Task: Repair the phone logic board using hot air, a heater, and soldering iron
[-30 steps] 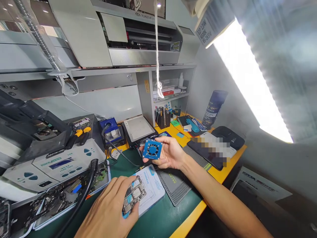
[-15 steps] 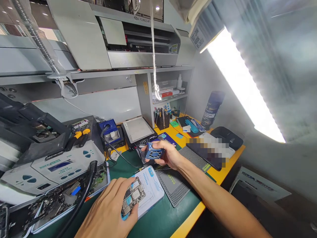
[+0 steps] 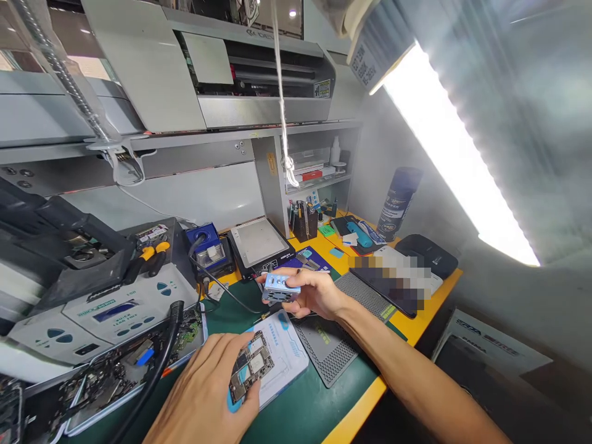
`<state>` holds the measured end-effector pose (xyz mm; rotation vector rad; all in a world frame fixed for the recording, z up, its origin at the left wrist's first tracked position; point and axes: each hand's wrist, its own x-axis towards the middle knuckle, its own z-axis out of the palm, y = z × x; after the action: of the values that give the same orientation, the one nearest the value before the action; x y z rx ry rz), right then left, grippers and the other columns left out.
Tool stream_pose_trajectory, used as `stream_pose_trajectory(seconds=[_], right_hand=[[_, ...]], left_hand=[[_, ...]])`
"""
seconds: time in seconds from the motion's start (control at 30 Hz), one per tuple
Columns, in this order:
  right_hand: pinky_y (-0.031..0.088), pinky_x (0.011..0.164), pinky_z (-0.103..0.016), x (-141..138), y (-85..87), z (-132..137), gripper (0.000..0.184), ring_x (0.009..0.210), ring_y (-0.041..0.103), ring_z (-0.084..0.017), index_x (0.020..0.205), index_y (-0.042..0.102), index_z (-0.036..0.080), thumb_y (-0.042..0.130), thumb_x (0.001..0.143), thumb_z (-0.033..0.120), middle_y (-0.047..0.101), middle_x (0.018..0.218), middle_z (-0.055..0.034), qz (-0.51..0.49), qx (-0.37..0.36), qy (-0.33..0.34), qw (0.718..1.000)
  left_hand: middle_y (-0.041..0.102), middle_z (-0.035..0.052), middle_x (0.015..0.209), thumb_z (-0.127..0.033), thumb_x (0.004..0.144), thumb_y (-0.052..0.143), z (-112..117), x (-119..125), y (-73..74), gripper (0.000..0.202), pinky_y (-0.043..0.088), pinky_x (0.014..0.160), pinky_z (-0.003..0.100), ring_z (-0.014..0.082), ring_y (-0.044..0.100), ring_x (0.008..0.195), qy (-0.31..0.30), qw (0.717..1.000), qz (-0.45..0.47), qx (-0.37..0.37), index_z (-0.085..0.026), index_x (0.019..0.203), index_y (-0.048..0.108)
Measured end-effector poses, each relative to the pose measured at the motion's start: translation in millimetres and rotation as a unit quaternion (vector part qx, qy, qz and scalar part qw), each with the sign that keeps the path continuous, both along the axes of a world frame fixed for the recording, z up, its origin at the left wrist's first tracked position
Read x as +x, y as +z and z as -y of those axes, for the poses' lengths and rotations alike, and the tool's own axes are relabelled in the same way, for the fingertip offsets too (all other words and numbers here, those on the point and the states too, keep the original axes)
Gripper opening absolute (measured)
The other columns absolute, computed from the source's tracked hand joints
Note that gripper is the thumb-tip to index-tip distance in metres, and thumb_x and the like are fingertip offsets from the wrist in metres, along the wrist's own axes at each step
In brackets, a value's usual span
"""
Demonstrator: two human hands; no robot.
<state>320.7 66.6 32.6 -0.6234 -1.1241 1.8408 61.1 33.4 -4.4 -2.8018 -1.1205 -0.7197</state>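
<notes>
My left hand [image 3: 208, 382] grips a phone circuit board [image 3: 253, 367] by its edges, fingertips at the top and thumb below. The board is over a white and blue box [image 3: 284, 364] on the green mat. In my right hand [image 3: 319, 293], between thumb and fingers, is a small blue fan unit [image 3: 280, 287] with slots on the face towards me and a grille below. Beneath my right wrist lie grey perforated mats [image 3: 324, 345]. Part of the fan unit's far side is hidden by my fingers.
At left stand a soldering station [image 3: 111, 314] and a tray of circuit boards [image 3: 189, 333], crossed by a black hose [image 3: 161, 364]. A dark phone [image 3: 370, 277] and a spray can [image 3: 398, 203] are at right. A bright lamp [image 3: 457, 148] hangs overhead.
My right hand has tilted the fan unit, so its slotted side now faces me more and the grille points downward. My left hand and the circuit board have barely moved.
</notes>
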Motion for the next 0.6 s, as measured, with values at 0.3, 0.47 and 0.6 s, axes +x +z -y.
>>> stream_pose_trajectory(seconds=[0.3, 0.47, 0.6], right_hand=[[0.055, 0.066, -0.030, -26, -10.6, 24, 0.060, 0.071, 0.065, -0.016, 0.130, 0.061, 0.019, 0.081, 0.076, 0.038, 0.071, 0.093, -0.0045, 0.236, 0.236, -0.106, 0.937], [0.051, 0.103, -0.045, -41, -14.3, 35, 0.081, 0.121, 0.060, -0.028, 0.148, 0.041, 0.020, 0.077, 0.076, 0.020, 0.060, 0.134, -0.0157, 0.266, 0.533, -0.272, 0.756], [0.053, 0.101, -0.047, -44, -13.5, 39, 0.090, 0.124, 0.057, -0.031, 0.155, 0.028, 0.015, 0.077, 0.079, 0.019, 0.057, 0.134, -0.0205, 0.238, 0.609, -0.310, 0.690]], left_hand=[[0.067, 0.0037, 0.075, -0.054, 0.091, 0.056, 23, 20, 41.5, 0.057, 0.057, 0.064, 0.029, 0.0189, 0.067, 0.070, 0.141, 0.825, 0.386, -0.388, -0.015, 0.133, 0.054], [0.072, 0.0073, 0.103, -0.046, 0.084, 0.072, 22, 20, 46.9, 0.054, 0.058, 0.070, 0.026, 0.0156, 0.067, 0.075, 0.103, 0.751, 0.472, -0.450, -0.019, 0.130, 0.060], [0.065, 0.0100, 0.130, -0.036, 0.086, 0.071, 21, 16, 45.5, 0.049, 0.057, 0.092, 0.031, 0.0244, 0.065, 0.113, 0.040, 0.660, 0.581, -0.474, -0.023, 0.132, 0.061]])
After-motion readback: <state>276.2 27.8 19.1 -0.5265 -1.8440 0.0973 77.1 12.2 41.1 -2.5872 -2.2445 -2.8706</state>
